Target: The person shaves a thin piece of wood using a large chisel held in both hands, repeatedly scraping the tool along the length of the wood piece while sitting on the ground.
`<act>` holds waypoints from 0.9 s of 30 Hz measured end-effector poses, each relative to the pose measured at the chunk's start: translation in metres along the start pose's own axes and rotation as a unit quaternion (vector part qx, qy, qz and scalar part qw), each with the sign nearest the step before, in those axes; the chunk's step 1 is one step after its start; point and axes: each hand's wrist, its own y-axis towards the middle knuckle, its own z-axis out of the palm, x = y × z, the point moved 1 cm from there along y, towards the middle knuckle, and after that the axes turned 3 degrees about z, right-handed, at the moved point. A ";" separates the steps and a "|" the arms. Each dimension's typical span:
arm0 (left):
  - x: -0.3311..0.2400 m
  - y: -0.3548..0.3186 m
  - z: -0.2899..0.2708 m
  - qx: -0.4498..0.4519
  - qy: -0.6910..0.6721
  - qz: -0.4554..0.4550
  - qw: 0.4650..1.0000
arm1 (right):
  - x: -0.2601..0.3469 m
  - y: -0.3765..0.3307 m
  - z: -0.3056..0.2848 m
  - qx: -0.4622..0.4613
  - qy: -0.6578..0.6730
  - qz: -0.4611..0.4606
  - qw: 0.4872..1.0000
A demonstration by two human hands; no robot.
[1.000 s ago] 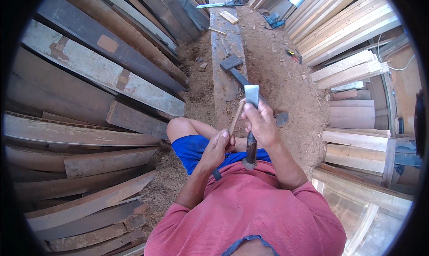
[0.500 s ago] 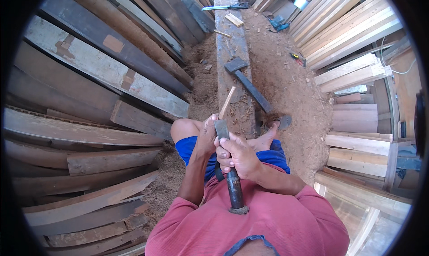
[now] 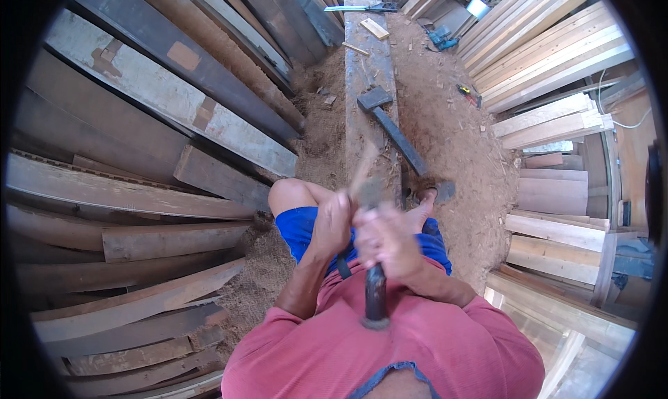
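Observation:
My left hand (image 3: 334, 221) is closed around a thin wooden stick (image 3: 364, 166), which points up and away over the bench. Gripped in my right hand (image 3: 391, 240) is a wide chisel (image 3: 376, 294); its dark round handle runs back toward my chest. The chisel blade is smeared by motion and lies close beside the stick; I cannot tell whether they touch. Just ahead, a dark wooden mallet (image 3: 400, 138) rests with its square head on the narrow plank bench (image 3: 353, 72), its handle slanting down to the right.
Farther along the bench are a handsaw (image 3: 362, 9), a small wood block (image 3: 375, 28) and a thin strip. Boards (image 3: 146, 96) lean on the left, and stacked lumber (image 3: 550, 44) lines the right. A blue power tool (image 3: 442, 39) sits on the sawdust-covered floor (image 3: 452, 113).
Both hands have shifted slightly right, with the stick and chisel now blurred by motion. The chisel handle has swung to the right. The view has shifted a little.

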 end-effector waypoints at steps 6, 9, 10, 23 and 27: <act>0.043 -0.064 0.003 -0.141 -0.293 -0.274 0.905 | 0.029 0.002 -0.034 -0.056 0.156 0.022 0.986; 0.043 -0.014 -0.007 -0.106 -0.347 -0.175 0.915 | 0.003 0.026 -0.026 -0.053 0.216 0.090 0.971; 0.040 0.001 -0.010 -0.108 -0.344 -0.168 0.917 | -0.002 0.032 -0.019 -0.025 0.241 0.133 0.961; -0.008 -0.009 -0.016 -0.007 -0.033 -0.083 0.996 | -0.012 0.015 0.008 0.016 0.230 0.160 0.960; 0.004 -0.022 -0.009 -0.043 -0.130 -0.082 0.987 | -0.008 0.015 0.007 0.030 0.194 0.147 0.970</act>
